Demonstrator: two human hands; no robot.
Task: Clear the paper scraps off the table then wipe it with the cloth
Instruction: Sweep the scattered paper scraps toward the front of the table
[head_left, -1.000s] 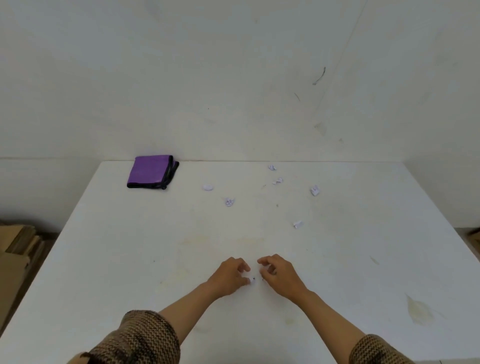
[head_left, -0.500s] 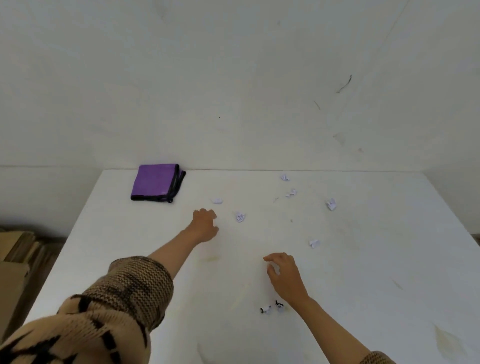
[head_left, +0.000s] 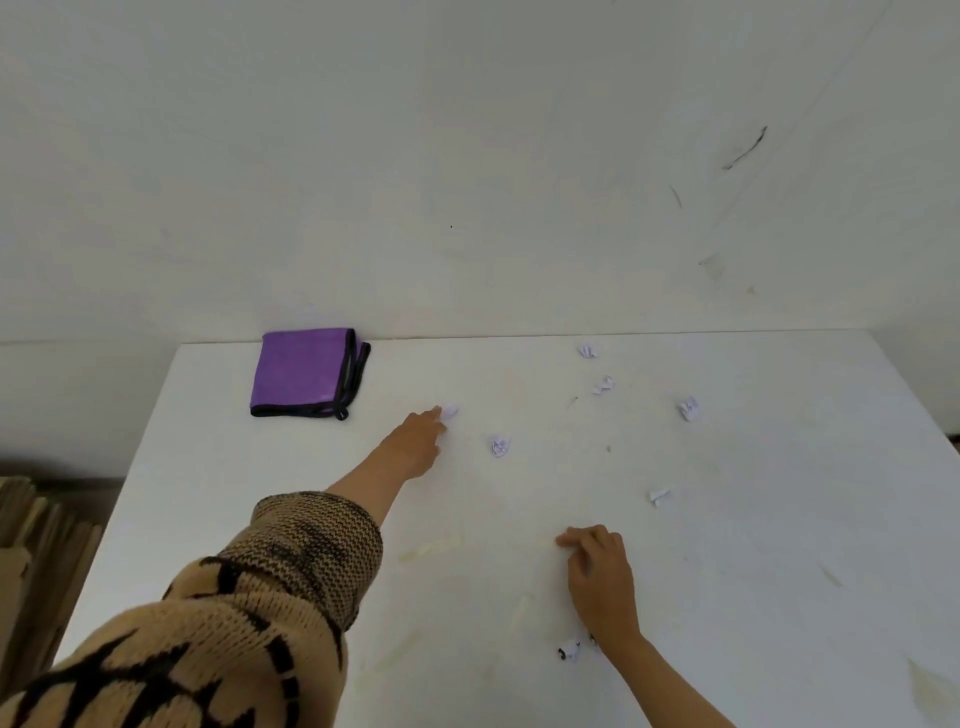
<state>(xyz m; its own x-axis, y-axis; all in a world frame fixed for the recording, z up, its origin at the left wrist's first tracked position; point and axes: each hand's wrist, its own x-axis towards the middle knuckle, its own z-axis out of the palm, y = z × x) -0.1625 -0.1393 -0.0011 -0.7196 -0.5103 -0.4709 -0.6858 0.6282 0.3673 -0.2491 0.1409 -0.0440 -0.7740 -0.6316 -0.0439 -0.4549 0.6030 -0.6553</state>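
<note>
Several small crumpled paper scraps lie on the white table. My left hand stretches far forward and its fingertips touch one scrap. Another scrap lies just to the right of that hand. More scraps sit toward the back right and mid-right. My right hand rests on the table with loosely curled fingers and holds nothing I can see. A scrap with black marks lies by its wrist. The folded purple cloth lies at the back left.
A white wall stands right behind the table's far edge. Cardboard pieces lean on the floor left of the table. Yellowish stains mark the tabletop near the front.
My left hand left the spot beside my right hand and reached forward to the scrap near the cloth. My right hand stayed put. The camera moved closer, and the marked scrap now lies by my right wrist.
</note>
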